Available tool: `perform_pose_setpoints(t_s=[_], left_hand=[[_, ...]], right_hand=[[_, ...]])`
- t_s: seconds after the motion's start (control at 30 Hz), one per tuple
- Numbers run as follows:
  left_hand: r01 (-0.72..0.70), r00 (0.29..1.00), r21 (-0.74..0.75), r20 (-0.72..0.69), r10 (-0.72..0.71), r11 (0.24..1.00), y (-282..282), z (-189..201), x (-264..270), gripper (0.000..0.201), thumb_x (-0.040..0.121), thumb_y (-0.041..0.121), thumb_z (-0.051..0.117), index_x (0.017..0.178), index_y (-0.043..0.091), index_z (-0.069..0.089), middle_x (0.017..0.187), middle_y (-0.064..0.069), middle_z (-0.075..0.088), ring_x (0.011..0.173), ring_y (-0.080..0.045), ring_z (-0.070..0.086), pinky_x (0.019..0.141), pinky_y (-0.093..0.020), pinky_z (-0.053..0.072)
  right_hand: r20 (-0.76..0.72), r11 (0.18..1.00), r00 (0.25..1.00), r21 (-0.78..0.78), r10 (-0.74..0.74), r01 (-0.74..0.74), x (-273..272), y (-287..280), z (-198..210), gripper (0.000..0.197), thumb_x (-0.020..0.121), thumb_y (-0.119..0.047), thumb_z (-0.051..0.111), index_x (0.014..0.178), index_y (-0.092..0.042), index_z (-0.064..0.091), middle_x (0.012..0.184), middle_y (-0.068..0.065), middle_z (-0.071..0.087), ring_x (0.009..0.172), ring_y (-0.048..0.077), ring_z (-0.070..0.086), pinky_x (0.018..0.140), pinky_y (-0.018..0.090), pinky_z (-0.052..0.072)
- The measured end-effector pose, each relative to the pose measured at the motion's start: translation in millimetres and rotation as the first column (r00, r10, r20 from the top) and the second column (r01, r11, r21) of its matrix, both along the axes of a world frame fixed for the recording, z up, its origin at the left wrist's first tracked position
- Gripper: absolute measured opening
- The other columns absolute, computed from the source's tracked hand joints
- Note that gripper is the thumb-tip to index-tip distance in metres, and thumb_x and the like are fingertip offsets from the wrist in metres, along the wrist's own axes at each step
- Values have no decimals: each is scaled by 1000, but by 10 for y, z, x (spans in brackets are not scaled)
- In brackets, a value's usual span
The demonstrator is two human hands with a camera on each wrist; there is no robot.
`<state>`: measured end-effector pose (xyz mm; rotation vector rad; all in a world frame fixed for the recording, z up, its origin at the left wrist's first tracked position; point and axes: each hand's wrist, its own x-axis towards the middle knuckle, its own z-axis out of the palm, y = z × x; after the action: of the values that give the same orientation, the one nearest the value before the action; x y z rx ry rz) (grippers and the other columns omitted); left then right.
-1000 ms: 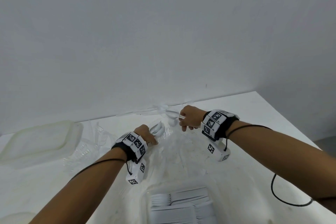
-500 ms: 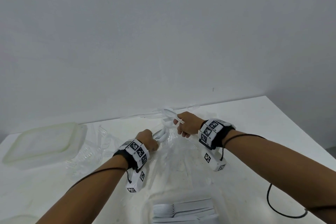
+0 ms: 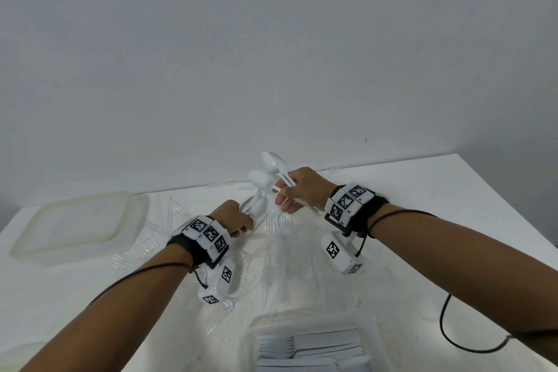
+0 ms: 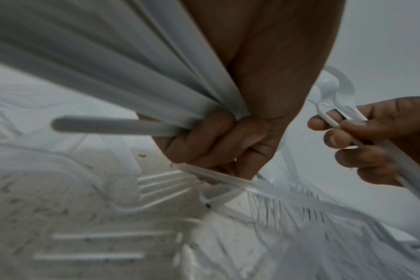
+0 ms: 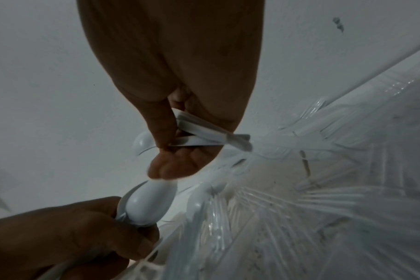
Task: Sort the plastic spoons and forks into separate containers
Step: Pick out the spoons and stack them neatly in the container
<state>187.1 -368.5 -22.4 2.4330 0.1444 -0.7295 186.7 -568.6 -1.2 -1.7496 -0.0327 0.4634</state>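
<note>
No brand or readable writing shows; only black-and-white square marker tags sit on the wrist bands [image 3: 208, 232].

The left hand [image 3: 234, 217] has its fingers [image 4: 204, 140] curled tight round a bundle of white plastic spoons [image 3: 256, 190], gripping the handles so that the bowls fan up and away toward the wall. The right hand [image 3: 299, 190] pinches two more white spoons [image 3: 276, 164] by their handles between thumb [image 5: 162, 123] and curled fingers, bowls pointing up and left, just beside the left hand's bundle. Both hands are raised above the white table [image 3: 453, 205], close together, with the forearms reaching in from the near edge.

Below the hands, clear plastic forks [image 3: 277, 223] lie scattered on the table. A container [image 3: 374, 326] at the near edge holds stacked white cutlery. A translucent lidded container [image 3: 126, 220] stands at the far left, well apart from the hands.
</note>
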Motion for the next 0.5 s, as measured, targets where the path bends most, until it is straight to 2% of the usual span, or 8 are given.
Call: perform_pose_setpoints(t_s=[0.07, 0.13, 0.2, 0.3, 0.4, 0.5], left_hand=[[-13, 1000, -15, 6, 13, 1000, 45, 6, -2, 17, 77, 4, 65, 62, 3, 56, 44, -1, 52, 28, -10, 39, 38, -15, 32], [-13, 1000, -19, 23, 14, 1000, 83, -8, -10, 16, 77, 3, 65, 64, 3, 56, 49, -3, 53, 30, -11, 40, 38, -15, 32], [-8, 1000, -15, 30, 9, 1000, 106, -26, -22, 16, 77, 3, 64, 65, 4, 54, 42, 0, 48, 30, -11, 39, 40, -15, 31], [6, 999, -2, 43, -6, 1000, 114, -30, -43, 23, 83, 6, 62, 65, 7, 48, 39, 2, 42, 28, -10, 36, 41, -17, 30], [19, 999, -10, 40, -19, 1000, 104, -3, -65, 24, 81, 2, 60, 62, 8, 47, 34, 3, 40, 25, -9, 35, 37, -14, 29], [18, 999, 10, 33, -18, 1000, 96, 14, -78, 12, 76, 0, 58, 64, 3, 55, 37, 0, 45, 29, -11, 39, 40, -15, 31]], right_hand=[[-25, 1000, 1000, 12, 12, -12, -2, 27, 52, 13, 92, 4, 51, 102, -1, 56, 80, 16, 66, 55, 21, 55, 51, 28, 47], [-40, 1000, 999, 11, 7, -7, -3, 46, 93, 12, 92, 4, 50, 92, -5, 58, 77, 14, 65, 52, 18, 50, 48, 26, 40], [-39, 1000, 999, 4, -28, 28, -6, 56, 118, 18, 89, 7, 49, 83, -7, 58, 74, 14, 63, 50, 17, 46, 47, 24, 35], [-12, 998, 998, -35, -62, 61, -42, 17, 132, 17, 87, 6, 47, 81, -8, 56, 76, 13, 61, 50, 17, 43, 46, 24, 32], [9, 992, 997, -93, -80, 81, -71, -62, 127, 16, 93, -6, 49, 78, -10, 53, 82, 14, 62, 52, 17, 41, 45, 24, 30], [1, 976, 997, -203, -79, 78, -110, -142, 119, 25, 100, -22, 45, 91, -4, 60, 73, 10, 61, 50, 15, 40, 44, 23, 30]])
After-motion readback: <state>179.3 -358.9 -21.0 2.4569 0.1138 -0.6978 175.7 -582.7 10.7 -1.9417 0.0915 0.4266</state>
